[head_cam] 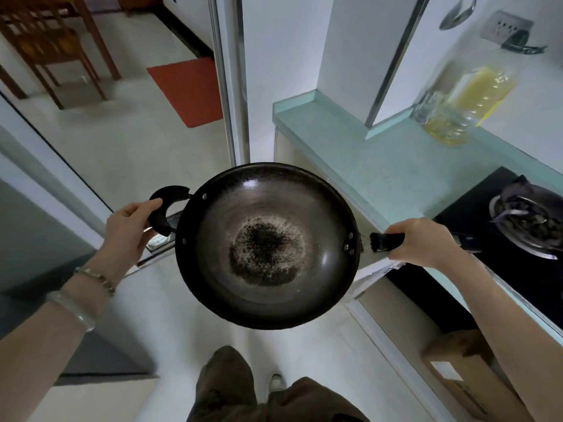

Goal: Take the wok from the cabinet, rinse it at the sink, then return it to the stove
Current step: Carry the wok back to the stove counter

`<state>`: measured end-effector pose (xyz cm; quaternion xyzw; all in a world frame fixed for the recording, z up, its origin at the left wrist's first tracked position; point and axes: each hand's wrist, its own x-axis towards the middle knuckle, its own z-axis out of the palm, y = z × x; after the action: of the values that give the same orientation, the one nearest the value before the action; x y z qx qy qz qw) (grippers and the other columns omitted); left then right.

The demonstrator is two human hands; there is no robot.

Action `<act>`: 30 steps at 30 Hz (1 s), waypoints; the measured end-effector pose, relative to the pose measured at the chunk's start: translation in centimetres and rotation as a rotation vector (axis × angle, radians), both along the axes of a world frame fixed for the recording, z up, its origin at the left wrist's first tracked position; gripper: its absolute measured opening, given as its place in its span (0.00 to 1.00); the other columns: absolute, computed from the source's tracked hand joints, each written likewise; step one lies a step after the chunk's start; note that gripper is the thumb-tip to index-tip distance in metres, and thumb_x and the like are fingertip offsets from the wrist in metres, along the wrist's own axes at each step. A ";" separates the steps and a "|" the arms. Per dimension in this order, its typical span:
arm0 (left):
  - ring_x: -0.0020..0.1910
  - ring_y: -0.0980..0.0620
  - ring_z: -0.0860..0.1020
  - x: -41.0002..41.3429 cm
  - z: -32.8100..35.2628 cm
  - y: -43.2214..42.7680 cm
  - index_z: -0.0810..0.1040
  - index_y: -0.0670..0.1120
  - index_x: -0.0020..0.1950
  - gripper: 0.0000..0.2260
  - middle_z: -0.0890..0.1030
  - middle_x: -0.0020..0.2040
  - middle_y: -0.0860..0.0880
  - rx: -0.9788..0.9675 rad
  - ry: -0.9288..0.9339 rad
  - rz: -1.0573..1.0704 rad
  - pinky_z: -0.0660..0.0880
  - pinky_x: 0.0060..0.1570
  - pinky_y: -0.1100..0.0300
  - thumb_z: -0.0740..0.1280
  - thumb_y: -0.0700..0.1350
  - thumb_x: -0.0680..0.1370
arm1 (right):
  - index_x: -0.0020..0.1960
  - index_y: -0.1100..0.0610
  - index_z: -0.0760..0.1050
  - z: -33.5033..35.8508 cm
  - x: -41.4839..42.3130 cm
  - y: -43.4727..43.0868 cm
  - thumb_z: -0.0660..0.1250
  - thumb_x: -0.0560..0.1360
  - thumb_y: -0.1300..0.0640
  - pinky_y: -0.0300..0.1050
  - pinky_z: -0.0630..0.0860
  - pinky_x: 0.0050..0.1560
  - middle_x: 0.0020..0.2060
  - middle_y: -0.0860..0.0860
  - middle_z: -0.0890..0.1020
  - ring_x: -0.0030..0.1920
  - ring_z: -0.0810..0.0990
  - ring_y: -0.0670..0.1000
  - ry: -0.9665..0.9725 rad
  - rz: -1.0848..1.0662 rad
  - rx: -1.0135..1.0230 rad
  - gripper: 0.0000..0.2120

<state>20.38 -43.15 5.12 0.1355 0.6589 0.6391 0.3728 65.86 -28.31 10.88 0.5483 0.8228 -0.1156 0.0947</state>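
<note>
A dark round wok [265,245] with a scorched, speckled patch at its bottom hangs level in the air above the white floor, in front of me. My left hand [131,229] grips its short black loop handle on the left. Around the long black handle on the right, my right hand [417,242] is closed. The black stove [475,226] with a gas burner [530,226] lies to the right, beyond my right hand. No sink is in view.
A pale green countertop [359,147] runs along the right, bearing a large oil bottle [466,102]. A cardboard box [466,373] sits in the space under the counter. A red mat [189,89] and a wooden chair [51,47] stand on the floor far left.
</note>
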 end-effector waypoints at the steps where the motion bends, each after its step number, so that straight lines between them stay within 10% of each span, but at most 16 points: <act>1: 0.34 0.54 0.79 -0.9 -0.3 1.4 0.78 0.48 0.36 0.07 0.79 0.34 0.49 0.003 -0.006 -0.010 0.79 0.37 0.62 0.71 0.44 0.74 | 0.39 0.41 0.76 -0.1 -0.7 0.8 0.69 0.63 0.55 0.40 0.70 0.36 0.33 0.43 0.79 0.39 0.78 0.49 -0.006 0.000 -0.001 0.10; 12: 0.29 0.55 0.78 -9.4 0.3 22.2 0.76 0.47 0.32 0.12 0.78 0.27 0.51 -0.051 0.029 -0.343 0.78 0.37 0.60 0.69 0.42 0.76 | 0.42 0.45 0.79 -1.8 -7.3 8.2 0.69 0.65 0.54 0.38 0.63 0.31 0.32 0.45 0.79 0.35 0.75 0.46 -0.004 -0.270 0.025 0.07; 20: 0.40 0.48 0.79 -8.2 1.8 37.7 0.73 0.45 0.37 0.08 0.78 0.40 0.45 -0.061 0.045 -0.622 0.78 0.49 0.54 0.71 0.42 0.74 | 0.46 0.45 0.79 -1.8 -7.6 9.2 0.68 0.66 0.54 0.38 0.63 0.31 0.39 0.46 0.82 0.42 0.77 0.50 0.011 -0.576 0.014 0.09; 30: 0.32 0.50 0.78 4.8 -2.4 48.9 0.73 0.43 0.38 0.08 0.79 0.32 0.48 -0.098 0.038 -0.952 0.77 0.31 0.61 0.69 0.41 0.75 | 0.40 0.44 0.78 -3.4 0.0 8.0 0.67 0.65 0.51 0.39 0.65 0.33 0.34 0.43 0.80 0.40 0.77 0.48 -0.049 -0.900 0.001 0.05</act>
<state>25.18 5.72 2.72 0.4162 0.5599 0.3628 0.6178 65.90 -20.33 7.51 0.8540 0.5003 -0.1321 0.0541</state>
